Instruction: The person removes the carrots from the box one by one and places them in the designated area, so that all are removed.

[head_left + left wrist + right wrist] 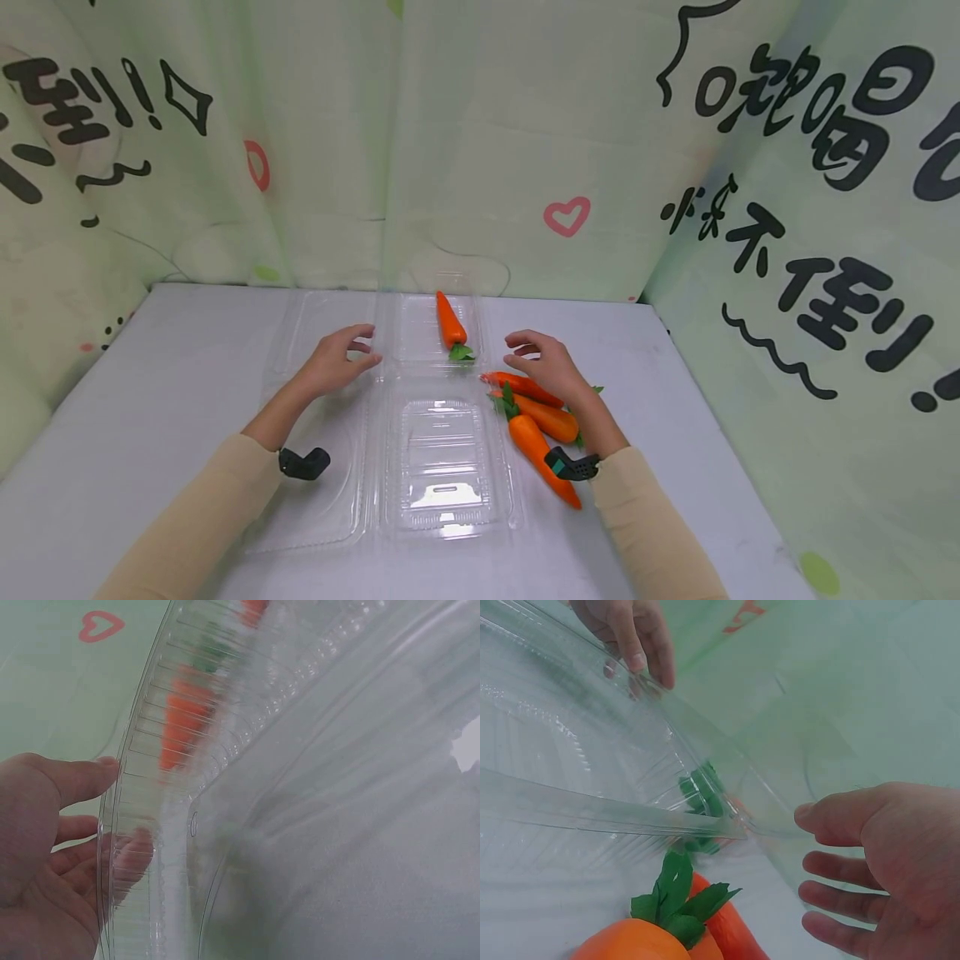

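Observation:
Two clear plastic clamshell boxes lie one behind the other, lids spread to the left. The back box (408, 333) holds an orange carrot (448, 317) with its green top toward me. My left hand (337, 358) hovers at its left side, thumb and fingers apart; in the left wrist view its fingertips (135, 855) show through the ribbed plastic edge. At the right side is my right hand (551, 362), fingers loosely bent and apart, with nothing in them. Three more carrots (555, 417) lie beneath and beside the right wrist. The front box (446, 458) lies open.
A white-topped table (622, 333) carries everything. Pale green curtains (480, 150) with black lettering and red hearts close off the back and sides. Dark wrist-worn devices (303, 464) sit on both sleeves. The front box's lid (315, 483) lies flat at the left.

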The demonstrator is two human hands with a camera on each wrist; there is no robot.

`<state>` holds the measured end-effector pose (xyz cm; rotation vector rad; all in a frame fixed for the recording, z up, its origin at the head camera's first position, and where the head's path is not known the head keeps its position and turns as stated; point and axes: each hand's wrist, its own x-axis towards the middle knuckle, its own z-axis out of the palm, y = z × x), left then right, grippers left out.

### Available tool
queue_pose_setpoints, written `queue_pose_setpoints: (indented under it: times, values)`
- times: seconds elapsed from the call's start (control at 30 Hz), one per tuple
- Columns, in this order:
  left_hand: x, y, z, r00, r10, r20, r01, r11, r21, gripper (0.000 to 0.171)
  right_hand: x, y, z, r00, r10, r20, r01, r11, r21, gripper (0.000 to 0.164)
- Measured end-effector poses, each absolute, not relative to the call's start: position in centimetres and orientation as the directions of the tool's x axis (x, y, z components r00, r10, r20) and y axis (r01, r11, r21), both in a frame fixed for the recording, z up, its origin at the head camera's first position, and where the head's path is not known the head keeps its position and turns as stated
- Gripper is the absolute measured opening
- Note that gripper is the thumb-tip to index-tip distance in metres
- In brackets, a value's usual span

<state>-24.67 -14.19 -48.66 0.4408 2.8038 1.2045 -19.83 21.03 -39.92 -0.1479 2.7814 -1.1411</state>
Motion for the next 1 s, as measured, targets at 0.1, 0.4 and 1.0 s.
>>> queue_pose_setpoints:
  times: [0.1,0.4,1.0]
  values:
    - [-24.7,-14.2,-48.7,-0.957,0.284,0.059,0.238,0.655,0.717,0.064,-19.8,20.9,-39.9,-0.986,-0.141,-0.084,-0.041,0.709,-0.704,0.04]
    - [-25.3,-14.4,-49.6,-0.959,0.279,0.044,0.224,0.654,0.723,0.065,-20.0,20.6,-39.8,-0.985,-0.151,-0.08,-0.05,0.705,-0.708,0.039]
    - [-23.9,-14.0,-47.9,-0.958,0.282,0.06,0.24,0.663,0.709,0.063,-20.5,19.6,-39.7,-0.986,-0.146,-0.079,-0.047,0.7,-0.713,0.039]
